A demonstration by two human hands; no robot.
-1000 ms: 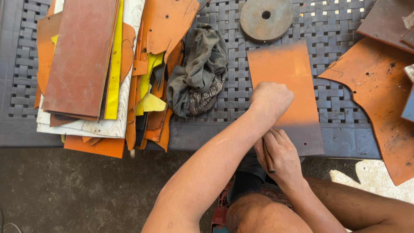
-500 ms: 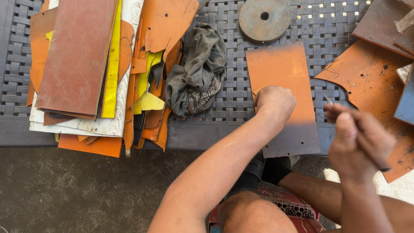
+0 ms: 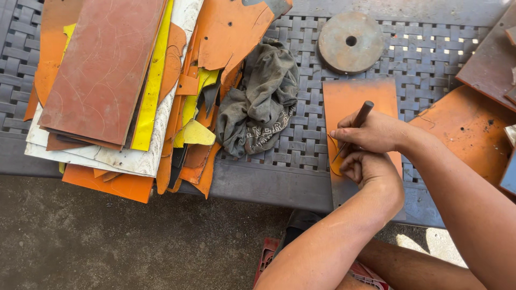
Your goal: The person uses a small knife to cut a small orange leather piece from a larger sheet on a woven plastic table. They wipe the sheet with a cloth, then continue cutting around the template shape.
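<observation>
On orange sheet point(image 3: 359, 96): right hand point(image 3: 371, 132) pinching dark scribing tool point(image 3: 359, 117), left hand point(image 3: 371, 171) fisted, pressing sheet

Soft, even daylight and sharp focus throughout, with a sunlit patch on the ground point(image 3: 438, 244) at lower right.

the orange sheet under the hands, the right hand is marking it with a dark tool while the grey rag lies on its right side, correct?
Not quite. In the head view the grey rag lies to the left of the orange sheet, not its right. The rest holds: the right hand holds a dark tool to the sheet, with the left hand just below it.
</observation>
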